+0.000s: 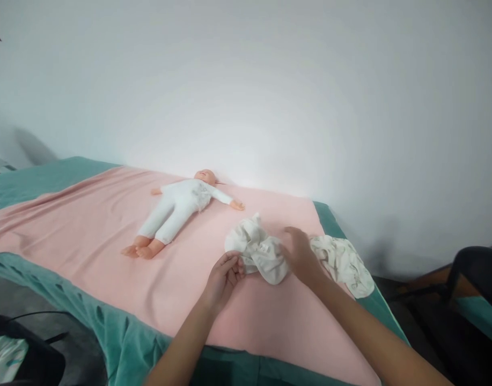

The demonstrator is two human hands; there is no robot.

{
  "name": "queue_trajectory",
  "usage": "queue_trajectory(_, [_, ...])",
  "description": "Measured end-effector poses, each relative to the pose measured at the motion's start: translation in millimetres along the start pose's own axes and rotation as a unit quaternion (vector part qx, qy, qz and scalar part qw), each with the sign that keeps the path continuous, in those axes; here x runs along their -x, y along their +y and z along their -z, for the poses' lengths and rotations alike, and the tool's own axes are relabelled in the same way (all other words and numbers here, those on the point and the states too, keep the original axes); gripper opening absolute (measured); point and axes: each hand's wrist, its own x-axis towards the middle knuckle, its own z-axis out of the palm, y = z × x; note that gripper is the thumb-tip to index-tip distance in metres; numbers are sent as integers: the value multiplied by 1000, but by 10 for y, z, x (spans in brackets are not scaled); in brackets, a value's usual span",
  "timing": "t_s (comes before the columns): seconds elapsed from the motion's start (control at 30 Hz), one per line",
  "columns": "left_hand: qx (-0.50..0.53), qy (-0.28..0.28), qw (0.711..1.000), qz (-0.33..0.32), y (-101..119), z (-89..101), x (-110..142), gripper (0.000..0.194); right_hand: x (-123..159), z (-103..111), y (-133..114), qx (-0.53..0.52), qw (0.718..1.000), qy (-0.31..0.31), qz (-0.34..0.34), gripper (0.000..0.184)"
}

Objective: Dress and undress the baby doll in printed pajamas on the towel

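Left hand and right hand bracket a crumpled white garment lying on the pink sheet. Farthest left of these, a doll in white clothes lies on its back, arms spread. Next comes the left hand, thumb and fingers pinched together on the garment's near left edge. The garment itself should be light, limp and soft, with little slip and nothing to break; its folds look likely to shift, so an edge or seam held at each side would suit best. At its right side is the right hand, fingers loosely bent; whether they grip cloth, I cannot tell. Beyond it, a patterned cloth lies rumpled.
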Motion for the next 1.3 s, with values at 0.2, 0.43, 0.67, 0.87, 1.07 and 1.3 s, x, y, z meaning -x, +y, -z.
queue_trajectory(0.2, [10, -4, 1000, -6, 37, -23, 32, 19, -453, -519, -591, -54, 990, -123, -54, 24])
queue_trajectory(0.43, [-50, 46, 997, -48, -18, -114, 65, 38, -826, -333, -665, -201, 966, -126, -103, 8])
queue_trajectory(0.67, [-30, -4, 1000, 10, 66, -255, 37, 47, -816, 414, -780, -408, 882, -181, -152, 17])
queue_trajectory(0.87, [62, -19, 997, 31, 340, -657, -369, 41, -537, 957, -903, -431, 842, -295, -139, 32])
queue_trajectory(1.07, [38, 86, 991, -99, 786, -984, -802, 11, -452, 1312, -717, 34, 961, -272, 25, 40])
queue_trajectory(1.3, [-246, 217, 926, -188, 912, -609, -567, 40, -113, 986, -476, 228, 931, -268, 97, 29])
